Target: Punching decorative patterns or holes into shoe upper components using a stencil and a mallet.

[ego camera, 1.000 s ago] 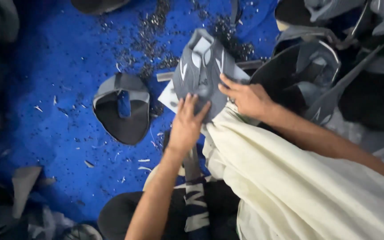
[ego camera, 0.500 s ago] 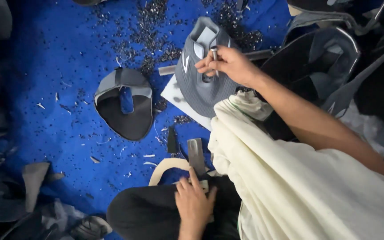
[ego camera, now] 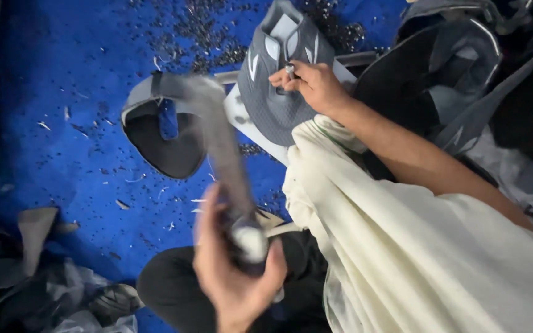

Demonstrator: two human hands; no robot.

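Note:
My right hand (ego camera: pixel 311 86) rests on a grey shoe upper (ego camera: pixel 276 80) with white side stripes and pinches it near its opening. That upper lies on a pale board (ego camera: pixel 240 120) over the blue surface. My left hand (ego camera: pixel 232 271) is raised close to the camera and grips a hammer-like tool (ego camera: pixel 217 132); it is blurred, its grey head at the top. A second grey upper with a dark inside (ego camera: pixel 161 132) lies left of the first, partly behind the tool. Cream cloth (ego camera: pixel 414 253) covers my lap.
The blue mat (ego camera: pixel 63 160) is strewn with dark trimmings and small white scraps. Dark and grey shoe pieces (ego camera: pixel 439 74) are piled at the top right. More scraps and plastic (ego camera: pixel 50 290) lie at the lower left. My dark trouser leg (ego camera: pixel 168 283) lies at the bottom.
My left hand has gone down from the upper to my lap, taken a tool and lifted it towards the camera. My right hand stays on the grey upper.

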